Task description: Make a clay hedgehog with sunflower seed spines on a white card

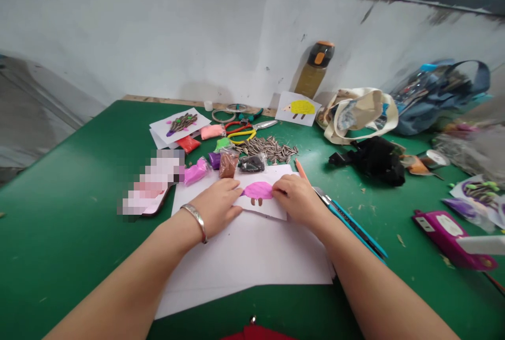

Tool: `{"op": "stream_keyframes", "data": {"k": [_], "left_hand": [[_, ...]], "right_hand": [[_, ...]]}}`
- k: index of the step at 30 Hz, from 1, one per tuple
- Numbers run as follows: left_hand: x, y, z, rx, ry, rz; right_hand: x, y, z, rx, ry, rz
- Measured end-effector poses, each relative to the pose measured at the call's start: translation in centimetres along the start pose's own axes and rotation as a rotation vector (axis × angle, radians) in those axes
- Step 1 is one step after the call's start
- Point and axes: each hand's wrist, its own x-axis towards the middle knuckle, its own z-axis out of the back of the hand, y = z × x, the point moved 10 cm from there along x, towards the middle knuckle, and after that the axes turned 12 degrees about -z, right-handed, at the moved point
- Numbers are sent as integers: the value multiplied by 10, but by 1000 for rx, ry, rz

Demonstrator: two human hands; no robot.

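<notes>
A small white card [272, 210] lies on larger white sheets [252, 256]. On it is a hedgehog-like shape of pink clay [257, 190] with brown legs [256, 202] and a purple tip at its left end. My left hand [221, 204], a silver bangle on its wrist, rests with its fingers stretched out over the card's left side. At the right end of the pink clay, my right hand [294, 198] has its fingers bent and pressed together against the clay's edge; the fingertips are partly hidden.
Behind the card lie bagged clay in brown [228, 163], black [252, 163] and pink [196, 171], sunflower seeds [266, 148] and yellow-handled scissors [242, 135]. A yellow hedgehog card [299, 108] leans by a bottle [314, 70]. A blue cutter [351, 224] lies right; a phone [152, 185] left.
</notes>
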Motion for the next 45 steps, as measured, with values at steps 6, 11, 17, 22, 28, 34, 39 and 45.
{"op": "stream_keyframes", "data": {"k": [6, 11, 17, 22, 28, 34, 39, 45], "left_hand": [[0, 1, 0, 1, -8, -1], [0, 0, 0, -4, 12, 14], [1, -1, 0, -10, 17, 17], [1, -1, 0, -13, 11, 12], [1, 0, 1, -4, 14, 12], [1, -1, 2, 14, 0, -2], [1, 0, 1, -10, 9, 7], [1, -1, 2, -5, 2, 0]], "right_hand": [[-1, -7, 3, 76, 26, -19], [-3, 1, -1, -63, 12, -1], [-4, 7, -7, -206, -28, 1], [-4, 8, -9, -252, -61, 1], [-5, 2, -5, -47, 53, 45], [-11, 4, 2, -15, 67, 58], [-15, 14, -4, -130, 91, 115], [-16, 9, 1, -45, 101, 104]]}}
